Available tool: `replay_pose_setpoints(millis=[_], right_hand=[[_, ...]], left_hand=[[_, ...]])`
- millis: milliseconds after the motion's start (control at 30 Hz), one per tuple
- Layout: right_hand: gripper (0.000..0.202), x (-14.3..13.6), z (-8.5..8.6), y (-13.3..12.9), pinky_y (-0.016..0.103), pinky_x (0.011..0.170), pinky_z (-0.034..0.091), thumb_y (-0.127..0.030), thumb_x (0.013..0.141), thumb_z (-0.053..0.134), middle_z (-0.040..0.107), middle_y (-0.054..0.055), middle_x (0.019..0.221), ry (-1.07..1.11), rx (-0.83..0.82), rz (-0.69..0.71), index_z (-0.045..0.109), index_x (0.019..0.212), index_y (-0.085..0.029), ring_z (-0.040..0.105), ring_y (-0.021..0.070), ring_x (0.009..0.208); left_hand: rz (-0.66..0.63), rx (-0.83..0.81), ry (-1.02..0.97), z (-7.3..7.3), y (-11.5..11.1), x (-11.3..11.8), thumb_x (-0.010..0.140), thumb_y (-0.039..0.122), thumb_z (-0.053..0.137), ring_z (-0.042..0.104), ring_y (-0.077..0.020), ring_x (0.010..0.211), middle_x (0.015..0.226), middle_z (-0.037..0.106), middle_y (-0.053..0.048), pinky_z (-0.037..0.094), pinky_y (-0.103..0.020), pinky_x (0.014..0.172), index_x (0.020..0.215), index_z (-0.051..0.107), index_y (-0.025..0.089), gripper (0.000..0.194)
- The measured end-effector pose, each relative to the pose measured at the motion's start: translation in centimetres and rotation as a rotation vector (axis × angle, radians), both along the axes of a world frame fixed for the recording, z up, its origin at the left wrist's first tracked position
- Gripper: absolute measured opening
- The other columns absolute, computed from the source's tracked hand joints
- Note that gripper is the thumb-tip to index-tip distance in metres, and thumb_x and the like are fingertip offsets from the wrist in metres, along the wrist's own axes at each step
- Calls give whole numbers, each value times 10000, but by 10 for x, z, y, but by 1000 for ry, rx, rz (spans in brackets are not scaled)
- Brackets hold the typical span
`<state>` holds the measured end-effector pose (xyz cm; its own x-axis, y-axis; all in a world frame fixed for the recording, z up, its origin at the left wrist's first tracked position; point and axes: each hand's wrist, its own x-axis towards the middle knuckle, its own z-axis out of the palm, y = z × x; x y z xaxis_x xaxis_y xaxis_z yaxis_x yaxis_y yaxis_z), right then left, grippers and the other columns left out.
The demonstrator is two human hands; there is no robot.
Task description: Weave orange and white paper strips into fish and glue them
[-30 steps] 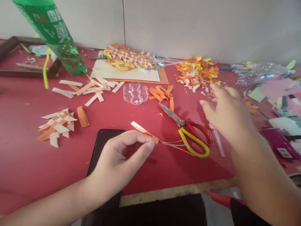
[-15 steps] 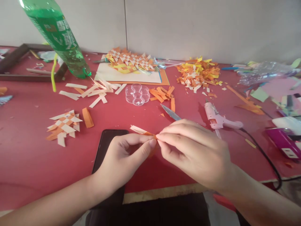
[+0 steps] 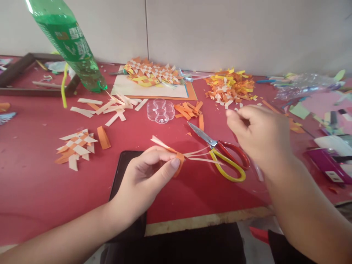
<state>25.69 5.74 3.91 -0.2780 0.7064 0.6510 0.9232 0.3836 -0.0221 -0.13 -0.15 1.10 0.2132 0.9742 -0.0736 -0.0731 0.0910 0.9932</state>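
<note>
Left hand (image 3: 148, 174) pinches a folded orange paper piece (image 3: 180, 158) between thumb and forefinger, just above the red table (image 3: 176, 205); right hand (image 3: 261, 137), fingers curled, is well apart from it, and I cannot tell whether it grips anything. Pale strips (image 3: 202, 158) fan out of the fold towards the scissors (image 3: 213, 143). The step in hand looks like folding strips together, partway done. Any further fold would call for a steady left pinch and a light right fingertip on the loose ends, which look thin.

Much is covered. Left fingertips hide the inside of the fold, and the left hand and forearm block much of the dark phone (image 3: 123, 167). Beside the right wrist, only part of a clear stick (image 3: 258, 172) shows. Farther off, small contents of the clear tray (image 3: 161, 104) are too small to name, the paper scraps (image 3: 231, 86) blur together, and the green bottle (image 3: 68, 47) is cut off at the top.
</note>
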Motion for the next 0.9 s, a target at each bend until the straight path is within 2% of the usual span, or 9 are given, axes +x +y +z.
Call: replay_pose_setpoints(millis=[100,167,200,367,467,600,700,800,900], right_hand=[[92,6,2,1,287,553,487,-301,817,716,700,39,783,61,-74,49,674,872,-239,618,154,597],[343,-9,6,-14,310,710,559,-271,822,717,720,72,1040,154,-147,158,642,1156,-245,689,204,813],[365,-19,8,-23,330,771,566,-278,827,713,718,68,1060,176,-180,210,632,1182,-243,691,215,866],[178,-54,4,-53,331,897,528,-139,881,609,716,57,1012,72,-326,437,667,1043,-181,647,196,1002],[145,-51,-2,-51,311,854,509,-128,928,524,701,41,936,118,-456,434,648,981,-180,630,170,956],[152,-44,3,-48,334,817,464,-137,943,464,650,42,882,84,-604,398,603,894,-174,587,170,874],[180,-46,13,-49,342,784,427,-128,930,436,596,31,815,13,-717,456,572,822,-177,528,170,818],[201,-51,21,-49,336,728,391,-125,906,423,532,15,736,-49,-794,512,508,733,-182,451,157,720],[214,-55,23,-48,330,706,371,-110,874,428,492,-4,678,-99,-824,544,444,676,-190,404,144,661]], left_hand=[[32,123,120,-1,2,0,870,246,645,558,-136,754,753,578,10,508,-272,758,774,706,246,113],[54,190,214,-1,3,-1,873,268,645,544,-161,822,793,567,-8,498,-302,815,796,719,259,107],[61,220,243,-2,3,-1,870,271,649,543,-174,875,844,572,-22,490,-320,859,805,726,260,102],[-89,319,252,-1,0,-1,875,227,636,538,-211,1041,1006,596,-68,447,-378,989,830,724,238,100],[-104,389,332,-6,-1,-2,883,189,595,520,-224,1102,1073,552,-83,464,-397,964,989,651,232,128],[168,602,494,-18,-2,-1,728,125,714,417,-291,1281,1315,409,-132,460,-429,968,1144,463,228,496],[21,553,420,-20,-4,0,725,127,737,541,-242,1172,1268,518,-110,541,-354,884,1301,394,246,681],[-186,425,329,-15,-5,0,802,125,671,653,-152,929,1060,656,-40,577,-216,722,1197,550,244,430],[-187,315,316,-8,-4,-1,832,162,656,666,-111,748,851,714,0,548,-175,665,914,671,216,99]])
